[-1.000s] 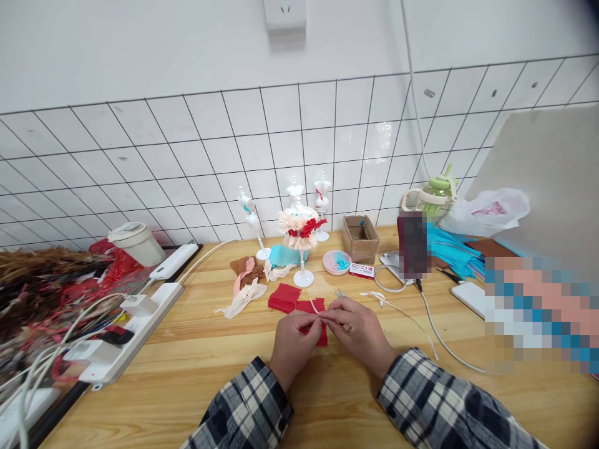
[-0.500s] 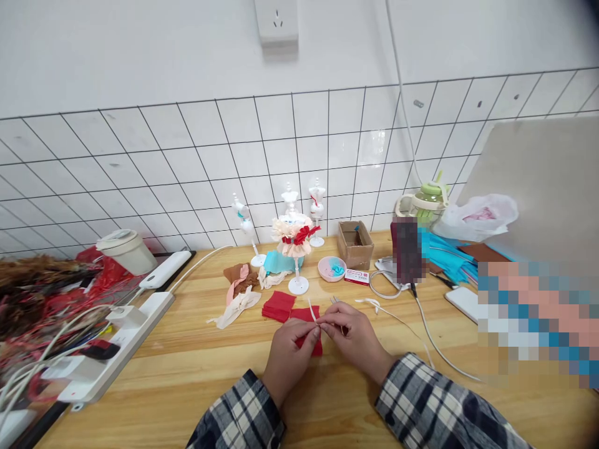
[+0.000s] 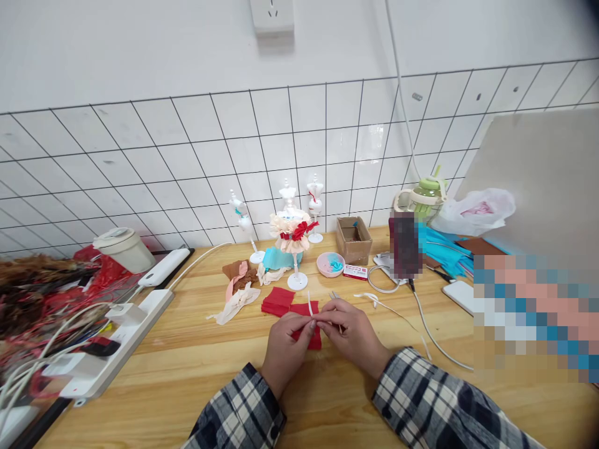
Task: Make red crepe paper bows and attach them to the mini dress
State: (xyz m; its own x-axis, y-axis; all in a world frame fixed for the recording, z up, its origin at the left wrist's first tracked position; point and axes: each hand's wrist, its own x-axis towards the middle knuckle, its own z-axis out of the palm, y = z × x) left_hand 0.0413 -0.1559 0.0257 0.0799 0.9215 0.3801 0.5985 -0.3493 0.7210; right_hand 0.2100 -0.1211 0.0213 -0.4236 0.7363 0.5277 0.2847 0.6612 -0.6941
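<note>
My left hand is closed in a pinch on a narrow white strip, whose free end points up and away from me. Fingertip to fingertip with it, my right hand also pinches at the strip's lower end. A thin metal tip pokes out behind my right hand; the rest of that tool is hidden, and I cannot tell whether the hand holds it. Pieces of red cloth lie beneath and beyond my left hand. Just past them stands a small white dress form wearing a cream ruffle with a red bow.
More small dress forms stand near the tiled wall. Cloth scraps, a pink dish, a cardboard box and a charging phone are on the table. A power strip with cables runs along the left.
My view has shifted a little, so the scene sits slightly higher. The strip stands more upright between my fingers; both hands keep their pinch.
</note>
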